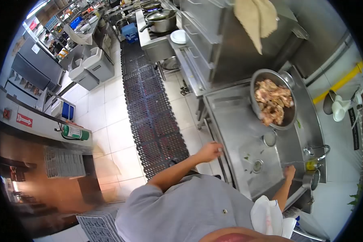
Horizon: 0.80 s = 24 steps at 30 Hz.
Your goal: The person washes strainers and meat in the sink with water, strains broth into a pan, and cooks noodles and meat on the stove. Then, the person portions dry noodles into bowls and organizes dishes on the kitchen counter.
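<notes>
My left hand point(210, 151) is held over the left front edge of the sink counter, its fingers curled in. Whether anything lies inside those fingers is hidden. Over the right side of the steel sink point(246, 143) is my right hand point(289, 173), close to the tap point(322, 150); a thin line of water seems to run from the tap toward it. Its fingers are too small and smeared to read. Beyond both hands, a steel bowl point(255, 101) of raw-looking meat pieces point(273, 99) stands at the sink's far end. A small round container point(269, 138) sits below the bowl.
Green scraps lie around the drain point(257, 166). A steel pot point(310, 179) and a yellow bottle point(311, 164) stand by the tap. A cloth point(256, 20) hangs above. Left of me runs a black perforated mat point(149, 105); a lidded pot point(161, 21) sits on the stove beyond.
</notes>
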{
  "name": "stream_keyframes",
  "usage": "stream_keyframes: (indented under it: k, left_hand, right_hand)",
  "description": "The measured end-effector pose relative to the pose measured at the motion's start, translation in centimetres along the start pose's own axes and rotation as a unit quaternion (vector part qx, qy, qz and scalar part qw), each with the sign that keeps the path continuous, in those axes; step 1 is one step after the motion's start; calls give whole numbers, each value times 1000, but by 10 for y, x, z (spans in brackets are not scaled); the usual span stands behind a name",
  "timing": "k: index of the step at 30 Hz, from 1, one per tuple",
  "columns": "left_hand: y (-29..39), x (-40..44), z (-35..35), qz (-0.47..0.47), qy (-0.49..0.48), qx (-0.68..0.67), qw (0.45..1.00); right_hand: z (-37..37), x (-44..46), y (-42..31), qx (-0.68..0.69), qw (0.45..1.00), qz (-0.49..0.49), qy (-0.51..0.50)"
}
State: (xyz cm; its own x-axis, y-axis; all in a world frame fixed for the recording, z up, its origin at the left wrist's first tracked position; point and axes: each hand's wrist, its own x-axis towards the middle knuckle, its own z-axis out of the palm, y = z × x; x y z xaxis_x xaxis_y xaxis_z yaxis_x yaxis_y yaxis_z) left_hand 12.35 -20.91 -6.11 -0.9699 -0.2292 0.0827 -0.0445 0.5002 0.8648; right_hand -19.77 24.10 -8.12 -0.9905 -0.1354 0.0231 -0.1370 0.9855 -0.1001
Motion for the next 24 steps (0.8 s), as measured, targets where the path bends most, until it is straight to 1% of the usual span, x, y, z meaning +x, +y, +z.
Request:
stream_keyframes:
  k: [1,2,3,4,5,6,7,8,10,11,12,13,14,15,16,17,18,19,20,21,22,23,24]
  left_hand:
    - [-41,-26,-29,-125,-32,23,991]
    - [-57,-52,-66,-179,36,34,983]
    - [-70,-74,-102,-231,103,44,966]
    - [-82,-94,-133,-157,187,114,963]
    - [-95,-109,-168,-77,271,183,942]
    - [-118,-123,-203,-219,205,135,945]
    - [-145,-140,-232,-358,131,80,921]
    - [-176,-156,-258,-362,126,81,920]
    - [-237,-177,-312,-423,165,61,889]
    - [-252,-183,-332,-424,164,63,888]
    - [-264,-193,-349,-383,219,140,886]
    - [-279,-208,-367,-341,277,216,872]
    - [-333,-235,-378,-380,254,169,873]
    - [-363,-258,-385,-434,268,137,849]
    - [-444,-301,-378,-565,204,45,798]
    - [-471,-339,-371,-595,150,73,787]
    - [-459,-356,-369,-643,63,129,752]
    - [-461,-386,-347,-669,335,-119,652]
    - [-469,-405,-319,-657,352,-46,665]
    - [-449,-412,-342,-504,222,-216,806]
    - [-429,-428,-333,-598,134,-144,777]
    - [-419,-424,-331,-652,118,-137,736]
    - [-411,-412,-337,-673,121,-149,714]
  right_hand:
    - [-28,-41,-71,15,997,65,28]
    - [-22,-62,-112,16,997,66,24]
    - [-17,-79,-146,63,996,-14,60]
    - [-13,-98,-185,109,985,-94,95]
    - [-22,-119,-242,136,977,-138,94]
    - [-33,-139,-307,163,965,-182,94]
    - [-35,-154,-364,190,965,-175,48]
    - [-35,-165,-418,217,962,-166,1]
    - [-29,-174,-520,296,914,-273,-40]
    - [-32,-176,-573,321,886,-324,-79]
    - [-32,-175,-618,344,852,-377,-119]
    - [-16,-169,-652,345,847,-384,-124]
    - [11,-160,-692,305,795,-514,-105]
    - [35,-154,-736,261,723,-634,-82]
    - [53,-151,-782,266,709,-647,-83]
    - [68,-148,-830,130,751,-614,-206]
    - [83,-149,-875,-17,766,-556,-322]
    - [104,-148,-921,18,734,-608,-301]
    - [119,-151,-961,52,698,-655,-285]
    - [114,-155,-1009,91,680,-668,-287]
    - [104,-164,-1056,131,663,-676,-294]
    - [97,-167,-1110,75,629,-712,-303]
    - [91,-165,-1167,18,592,-746,-306]
